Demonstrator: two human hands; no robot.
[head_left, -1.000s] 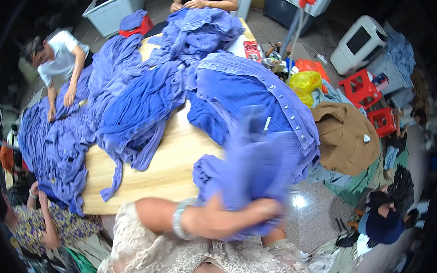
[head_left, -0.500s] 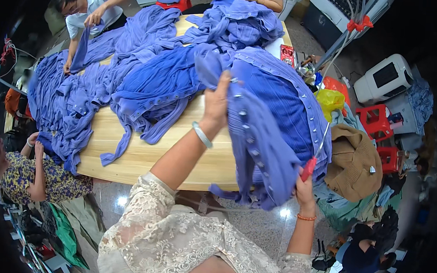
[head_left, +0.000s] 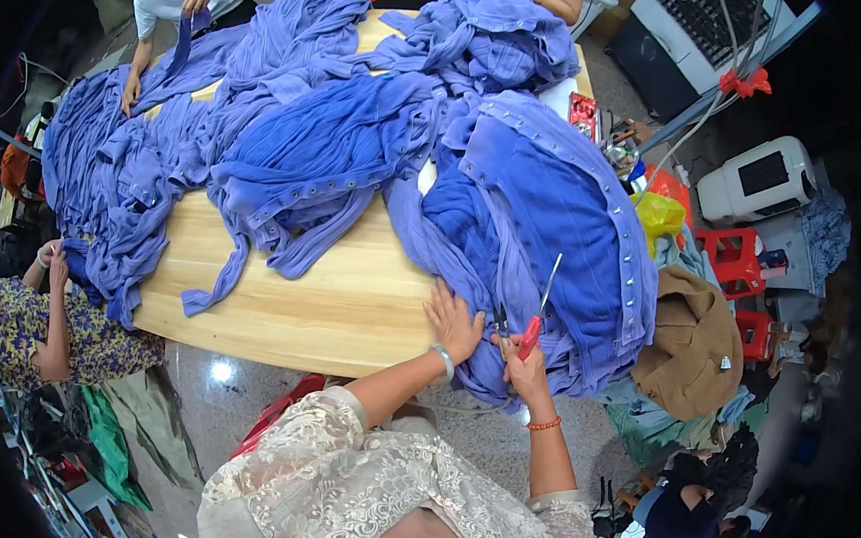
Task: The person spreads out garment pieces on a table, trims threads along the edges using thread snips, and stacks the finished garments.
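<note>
My left hand (head_left: 455,322) lies on the near edge of the table with fingers spread, beside a hanging part of the blue-purple garment. My right hand (head_left: 526,366) is closed around a red-handled tool (head_left: 530,336) with a long thin metal shaft pointing up and away. Its exact kind is unclear. A dark metal piece (head_left: 502,321) shows next to that hand; I cannot tell whether it belongs to the same tool. Under and beyond the tool spreads a buttoned blue-purple ribbed cardigan (head_left: 581,229), with its row of buttons curving down the right side.
More purple cardigans (head_left: 308,173) are heaped across the wooden table (head_left: 280,304). One person (head_left: 186,3) handles cloth at the far left; another (head_left: 27,333) sits at the near left. A brown knit garment (head_left: 687,339), red stools (head_left: 732,263) and a yellow bag (head_left: 658,216) are at right.
My left hand has let go of the raised garment part and come down onto the table edge. The garment now lies lower. My right hand has moved left with the red-handled tool.
</note>
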